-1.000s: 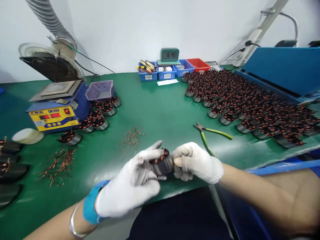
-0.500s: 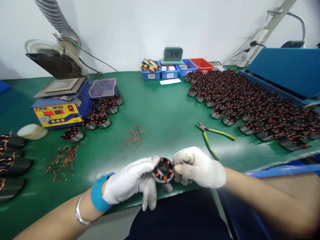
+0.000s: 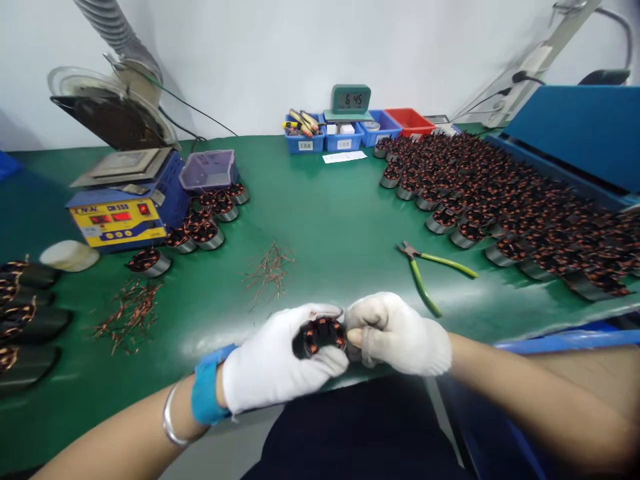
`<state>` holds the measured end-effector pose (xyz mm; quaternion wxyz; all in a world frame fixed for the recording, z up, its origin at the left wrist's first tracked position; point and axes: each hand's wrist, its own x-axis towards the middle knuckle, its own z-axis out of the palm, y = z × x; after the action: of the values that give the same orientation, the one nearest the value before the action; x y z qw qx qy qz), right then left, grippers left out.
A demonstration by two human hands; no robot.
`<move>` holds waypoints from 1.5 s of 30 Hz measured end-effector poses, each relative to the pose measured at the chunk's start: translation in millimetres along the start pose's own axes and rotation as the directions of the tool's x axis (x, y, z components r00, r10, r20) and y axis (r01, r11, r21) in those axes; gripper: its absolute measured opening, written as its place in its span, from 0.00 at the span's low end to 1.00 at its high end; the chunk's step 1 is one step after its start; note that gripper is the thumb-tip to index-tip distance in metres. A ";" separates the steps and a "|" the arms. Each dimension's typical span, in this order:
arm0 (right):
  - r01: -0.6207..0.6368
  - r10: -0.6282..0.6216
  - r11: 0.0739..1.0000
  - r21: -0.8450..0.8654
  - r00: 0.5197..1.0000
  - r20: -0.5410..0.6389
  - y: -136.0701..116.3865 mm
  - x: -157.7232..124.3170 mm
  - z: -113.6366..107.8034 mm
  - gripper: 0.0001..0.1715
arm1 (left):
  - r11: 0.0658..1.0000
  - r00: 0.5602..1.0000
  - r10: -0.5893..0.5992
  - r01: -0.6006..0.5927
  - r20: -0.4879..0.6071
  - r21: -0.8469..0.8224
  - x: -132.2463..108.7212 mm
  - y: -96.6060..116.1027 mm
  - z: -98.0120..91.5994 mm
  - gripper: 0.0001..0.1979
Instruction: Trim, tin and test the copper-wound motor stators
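Observation:
Both my hands wear white gloves and meet at the near edge of the green table (image 3: 325, 220). My left hand (image 3: 277, 363) is wrapped round a small round motor stator (image 3: 320, 335) with copper windings, its open face turned up toward me. My right hand (image 3: 400, 333) is closed in a pinch against the stator's right side, with a bare fingertip showing. A bracelet and a blue cuff sit on my left wrist.
Green-handled pliers (image 3: 425, 270) lie just beyond my right hand. Several stators (image 3: 500, 200) cover the right side, a few more (image 3: 205, 223) sit by a blue-and-yellow heating station (image 3: 125, 207). Copper wire clippings (image 3: 270, 267) lie mid-table and clippings (image 3: 130, 310) at left. Small bins (image 3: 345, 133) and a clock stand at the back.
My left hand turned the stator from side-on to face-up and its fingers closed round it again. My right hand stayed pinched at its right side.

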<state>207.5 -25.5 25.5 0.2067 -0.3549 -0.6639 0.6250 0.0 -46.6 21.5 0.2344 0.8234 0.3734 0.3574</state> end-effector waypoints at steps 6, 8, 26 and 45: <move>-0.044 0.040 0.996 -0.080 0.998 -0.056 2.0 4.4 -6.7 0.18 | 0.953 0.968 0.180 -0.128 -0.173 0.275 0.8 -18.1 8.1 0.25; 0.193 -0.280 0.853 -0.485 0.953 -0.113 -4.8 1.2 -15.3 0.16 | 0.965 0.977 0.111 -0.062 -0.183 0.255 -1.0 -20.3 8.0 0.23; -0.362 -0.128 -0.043 -0.931 0.927 -0.354 -20.1 -36.2 -95.7 0.22 | 0.857 0.933 -0.355 0.297 0.064 0.421 2.2 -12.0 1.3 0.11; -0.612 0.029 -0.164 -0.774 0.781 -0.624 6.8 -58.4 -94.5 0.22 | 0.829 0.936 -0.342 0.259 0.083 0.496 3.1 -18.2 13.7 0.09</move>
<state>315.5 -3.8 41.2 -0.1558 -0.6664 -0.7207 -0.1103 3.7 -34.6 2.2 0.1083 0.8133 0.5538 0.1416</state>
